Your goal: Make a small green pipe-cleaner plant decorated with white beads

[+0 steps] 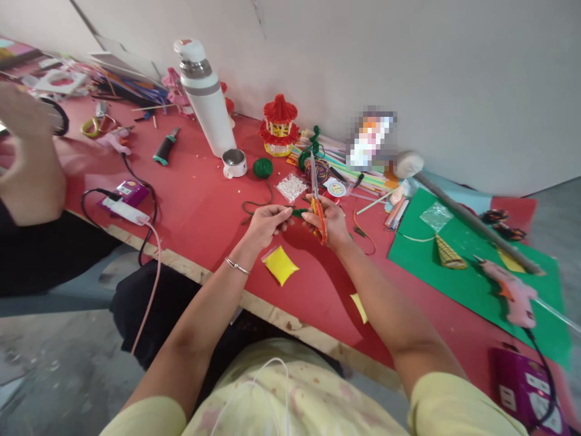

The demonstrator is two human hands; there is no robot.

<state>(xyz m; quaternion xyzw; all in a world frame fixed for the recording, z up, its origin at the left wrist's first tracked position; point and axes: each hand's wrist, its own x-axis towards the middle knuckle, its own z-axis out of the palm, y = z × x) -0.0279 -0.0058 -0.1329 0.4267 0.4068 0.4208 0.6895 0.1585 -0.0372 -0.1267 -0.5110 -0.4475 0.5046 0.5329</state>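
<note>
My left hand [271, 223] is closed in a pinch on one end of a short piece of dark green yarn [298, 212]. Across from it, my right hand [334, 225] has the orange-handled scissors [318, 215] in its grasp, blades pointing up and away from me. Its fingertips also touch the other end of the green piece. A strand of yarn trails from a green yarn ball [262, 168] toward my left hand. Just beyond my hands lies a bag of white beads [292, 188]. Nearer to me rests a yellow packet [281, 265].
A white thermos [206, 106] and its cup [234, 163] stand behind. Further back is a red-and-yellow paper pavilion [279, 127]. At right, a pink glue gun [511, 293] lies on a green sheet [408, 242]. A co-worker's hand [25, 121] is at far left.
</note>
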